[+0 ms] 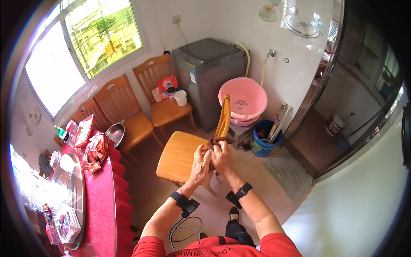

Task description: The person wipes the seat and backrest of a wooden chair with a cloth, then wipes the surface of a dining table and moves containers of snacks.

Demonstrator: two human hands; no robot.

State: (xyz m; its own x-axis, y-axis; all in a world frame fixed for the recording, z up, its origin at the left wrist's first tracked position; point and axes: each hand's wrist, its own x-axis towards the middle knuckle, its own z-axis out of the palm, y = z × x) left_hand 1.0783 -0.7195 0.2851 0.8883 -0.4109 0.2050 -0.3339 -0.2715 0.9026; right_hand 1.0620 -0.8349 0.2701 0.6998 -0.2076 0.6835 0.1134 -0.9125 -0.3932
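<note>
A wooden chair (179, 154) stands before me, its slatted back (223, 119) on the right side of the seat. A dark brown cloth (220, 140) is bunched against the chair's back. My right hand (222, 158) grips the cloth from above with bent fingers. Close beside it, my left hand (199, 165) is at the cloth's left edge, fingers curled and thumb up. Whether the left fingers pinch the cloth is hidden. Both wrists wear black straps.
Left is a table with a red cloth (99, 205), snacks and a glass turntable (80, 192). Behind are wooden chairs (128, 123) and a grey washing machine (208, 70). Pink basins (243, 93), a blue bucket (265, 146) and a grey mat (289, 173) are right. A cable (175, 229) hangs near me.
</note>
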